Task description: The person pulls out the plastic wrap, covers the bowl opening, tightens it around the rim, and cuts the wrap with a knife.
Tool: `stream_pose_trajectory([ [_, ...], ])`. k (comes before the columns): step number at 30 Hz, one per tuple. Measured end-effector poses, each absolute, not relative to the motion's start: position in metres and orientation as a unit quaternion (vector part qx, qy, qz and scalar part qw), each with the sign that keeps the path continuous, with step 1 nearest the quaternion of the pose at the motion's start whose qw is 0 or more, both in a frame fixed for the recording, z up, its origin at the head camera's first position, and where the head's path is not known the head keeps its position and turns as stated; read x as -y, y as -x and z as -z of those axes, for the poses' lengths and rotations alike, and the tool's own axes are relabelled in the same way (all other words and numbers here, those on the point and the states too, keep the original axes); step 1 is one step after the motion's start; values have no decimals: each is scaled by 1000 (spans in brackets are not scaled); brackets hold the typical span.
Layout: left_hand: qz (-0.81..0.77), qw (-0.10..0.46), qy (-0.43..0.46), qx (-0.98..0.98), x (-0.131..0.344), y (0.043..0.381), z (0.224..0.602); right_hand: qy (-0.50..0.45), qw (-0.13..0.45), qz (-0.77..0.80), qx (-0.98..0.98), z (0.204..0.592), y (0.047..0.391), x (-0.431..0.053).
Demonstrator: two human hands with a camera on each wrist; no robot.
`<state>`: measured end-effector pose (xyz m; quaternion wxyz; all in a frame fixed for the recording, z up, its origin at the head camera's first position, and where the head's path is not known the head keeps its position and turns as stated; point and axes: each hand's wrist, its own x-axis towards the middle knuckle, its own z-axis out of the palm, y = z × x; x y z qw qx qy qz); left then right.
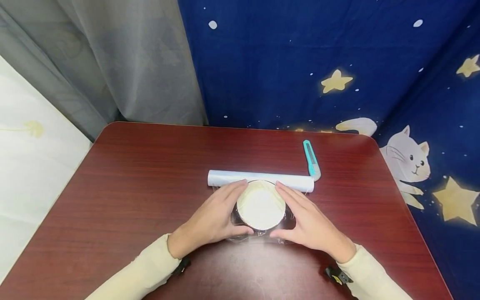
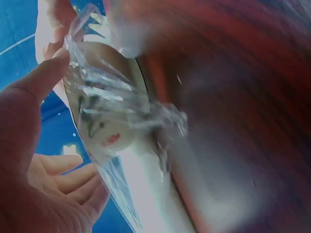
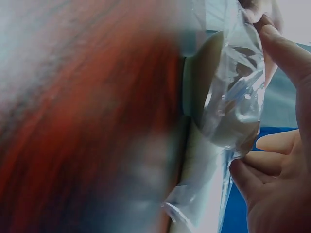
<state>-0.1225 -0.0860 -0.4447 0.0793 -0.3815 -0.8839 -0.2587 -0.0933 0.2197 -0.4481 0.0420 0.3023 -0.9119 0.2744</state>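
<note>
A round bowl [image 1: 261, 205] stands on the table, its mouth bright with glare. Clear cling film [image 2: 112, 92] is stretched over it, and loose crinkled ends hang down the sides. In the left wrist view the bowl's wall shows a small painted pattern. My left hand [image 1: 216, 217] curves round the left side of the rim, thumb at the near edge and fingers at the far edge. Mirroring it on the right, my right hand [image 1: 312, 220] holds the rim through the film [image 3: 238, 87]. Both thumbs are apart from each other.
Just behind the bowl lies a white roll of cling film [image 1: 225, 178], crosswise on the dark red table [image 1: 131, 187]. A turquoise box cutter [image 1: 311, 158] lies at the roll's right end. Grey and blue curtains [image 1: 262, 62] hang beyond the table's back edge.
</note>
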Motion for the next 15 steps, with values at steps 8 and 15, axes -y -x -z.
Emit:
stream_pose_trajectory([
  [8,389,23,324,862,86,91,433,-244,53,-316,915,435,76,-213],
  [15,478,-78,233,843,89,58,425,-197,102,-441,870,434,52,-198],
])
